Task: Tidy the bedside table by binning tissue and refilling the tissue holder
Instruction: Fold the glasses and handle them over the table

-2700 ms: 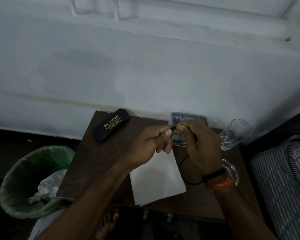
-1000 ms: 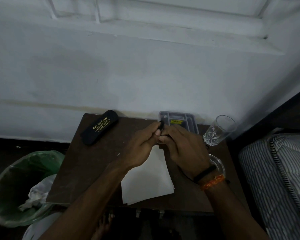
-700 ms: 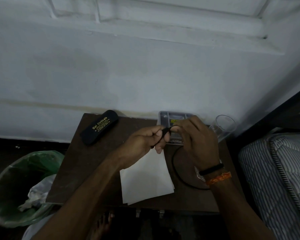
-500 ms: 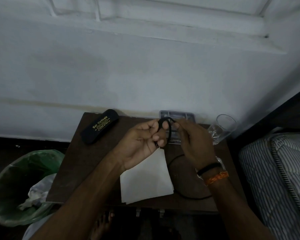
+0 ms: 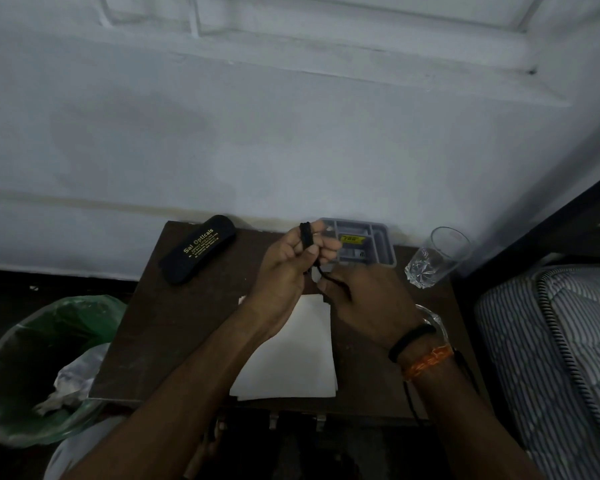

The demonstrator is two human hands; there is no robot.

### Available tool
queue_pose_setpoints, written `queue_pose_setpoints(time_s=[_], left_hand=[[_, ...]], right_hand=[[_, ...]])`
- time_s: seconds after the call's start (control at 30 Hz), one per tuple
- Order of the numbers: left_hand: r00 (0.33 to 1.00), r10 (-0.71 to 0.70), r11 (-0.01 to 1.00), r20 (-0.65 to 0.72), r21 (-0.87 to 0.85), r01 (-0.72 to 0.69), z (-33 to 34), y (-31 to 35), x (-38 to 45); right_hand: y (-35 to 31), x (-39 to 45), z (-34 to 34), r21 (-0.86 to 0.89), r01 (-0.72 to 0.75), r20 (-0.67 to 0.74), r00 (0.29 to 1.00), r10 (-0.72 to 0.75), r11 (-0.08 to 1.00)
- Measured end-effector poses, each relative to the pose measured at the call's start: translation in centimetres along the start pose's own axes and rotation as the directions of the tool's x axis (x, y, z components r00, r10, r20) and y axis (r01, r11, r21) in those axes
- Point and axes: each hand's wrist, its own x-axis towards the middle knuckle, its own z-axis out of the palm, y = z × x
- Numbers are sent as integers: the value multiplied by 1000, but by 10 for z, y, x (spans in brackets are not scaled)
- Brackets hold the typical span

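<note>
From the head view we see our left hand (image 5: pixel 291 268) pinching a coiled black cord (image 5: pixel 306 237), our right hand (image 5: pixel 364 299) gripping its tail. The tissue stack (image 5: pixel 291 358) lies at six o'clock on the table (image 5: pixel 187 323) — soft, light, flimsy, probably best lifted by an edge.

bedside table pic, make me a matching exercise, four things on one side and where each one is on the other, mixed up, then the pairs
Things:
1. glasses case
2. drinking glass
3. bin
4. grey tray

Places:
A. on the floor, left of the table
B. back left corner of the table
C. back right corner of the table
D. back of the table, just beyond the hands

Pairs: 1-B, 2-C, 3-A, 4-D
</note>
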Motion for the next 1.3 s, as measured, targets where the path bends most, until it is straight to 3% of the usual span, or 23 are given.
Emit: queue_pose_setpoints(time_s=[0.07,0.13,0.23,0.37,0.5,0.7,0.9,1.1,1.3], left_hand=[[1000,25,974,1,225,-25,0,-3,-2],[999,23,946,29,322,-31,1,-2,-4],[996,-25,934,86,356,-7,3,2,-7],[984,-101,913,149,408,32,6,3,-9],[965,-143,878,221,478,21,6,9,-12],[911,-241,970,333,86,226,4,17,-15],[920,-187,922,343,-261,285,2,18,-10],[927,-219,881,306,-346,323,-4,17,-4],[913,-289,936,287,-116,333,-6,20,-5]], right_hand=[[-3,-2,-7,56,23,-41,999,-21,998],[-5,-4,-15,124,65,-115,992,-51,990],[-4,-4,-23,164,123,-190,978,-91,979],[4,-4,-23,79,202,-295,940,-171,976],[14,-5,-28,-52,144,-419,895,-153,988],[25,-7,-34,-55,71,-551,830,-90,996],[21,-4,-27,-68,33,-489,870,-62,997],[17,-4,-16,-6,26,-384,923,-26,1000],[23,-1,-17,9,-92,-508,858,83,996]])
